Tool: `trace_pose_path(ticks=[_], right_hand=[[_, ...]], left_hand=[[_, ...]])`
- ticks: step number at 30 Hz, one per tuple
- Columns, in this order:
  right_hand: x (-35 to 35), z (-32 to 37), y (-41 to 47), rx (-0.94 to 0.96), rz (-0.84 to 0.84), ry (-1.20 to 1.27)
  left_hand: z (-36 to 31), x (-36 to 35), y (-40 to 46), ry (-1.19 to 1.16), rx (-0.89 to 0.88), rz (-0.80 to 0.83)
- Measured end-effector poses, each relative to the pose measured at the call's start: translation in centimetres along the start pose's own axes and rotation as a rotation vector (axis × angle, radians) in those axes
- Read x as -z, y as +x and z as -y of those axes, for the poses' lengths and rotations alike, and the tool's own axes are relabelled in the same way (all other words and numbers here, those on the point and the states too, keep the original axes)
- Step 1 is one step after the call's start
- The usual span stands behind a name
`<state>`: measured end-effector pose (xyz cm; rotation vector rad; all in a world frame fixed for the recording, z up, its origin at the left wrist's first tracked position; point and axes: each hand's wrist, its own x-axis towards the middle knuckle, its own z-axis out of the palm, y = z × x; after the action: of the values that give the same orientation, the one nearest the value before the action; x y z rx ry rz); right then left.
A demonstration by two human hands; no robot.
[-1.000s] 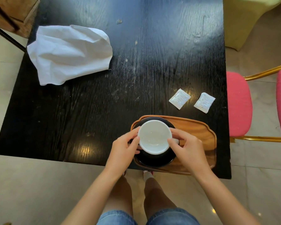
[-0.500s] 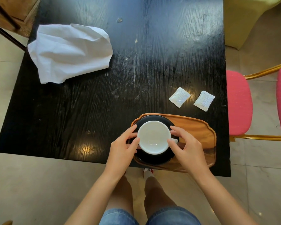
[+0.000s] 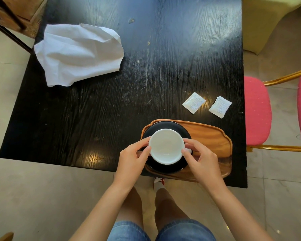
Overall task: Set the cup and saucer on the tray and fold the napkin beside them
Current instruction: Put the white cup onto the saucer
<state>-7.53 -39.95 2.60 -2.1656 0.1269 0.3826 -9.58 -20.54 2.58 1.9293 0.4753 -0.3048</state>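
Note:
A white cup (image 3: 166, 146) sits on a black saucer (image 3: 167, 168), which rests on the left half of a wooden tray (image 3: 212, 141) at the table's near edge. My left hand (image 3: 133, 158) touches the cup's left side with thumb and fingers. My right hand (image 3: 201, 157) grips the cup's right side, covering most of its handle. A crumpled white napkin (image 3: 78, 53) lies unfolded at the far left of the black table (image 3: 94, 110).
Two small white sachets (image 3: 194, 102) (image 3: 220, 106) lie just beyond the tray. A pink chair with a gold frame (image 3: 257, 110) stands close to the table's right edge. A wooden chair (image 3: 12, 13) is at the far left corner.
The cup has shifted slightly between my hands on the saucer; both hands stay on its sides. The view has shifted slightly. Napkin and sachets have not moved.

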Motion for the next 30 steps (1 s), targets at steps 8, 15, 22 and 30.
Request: trace_pose_path(ticks=[8,15,22,30], right_hand=[[1.1,1.1,0.8,0.043,0.042,-0.194],[2.3,8.4,3.4,0.336,-0.023,-0.620],[-1.4,18.3,7.4,0.587,0.074,-0.753],[-7.7,24.7,11.8,0.684,0.082,-0.785]], left_hand=[[-0.6,1.1,0.4,0.146,-0.096,0.013],[-5.5,6.2,1.7,0.586,-0.260,-0.101],[-8.7,13.1,3.1,0.789,-0.318,-0.242],[-6.0,22.3,7.1,0.805,-0.292,-0.348]])
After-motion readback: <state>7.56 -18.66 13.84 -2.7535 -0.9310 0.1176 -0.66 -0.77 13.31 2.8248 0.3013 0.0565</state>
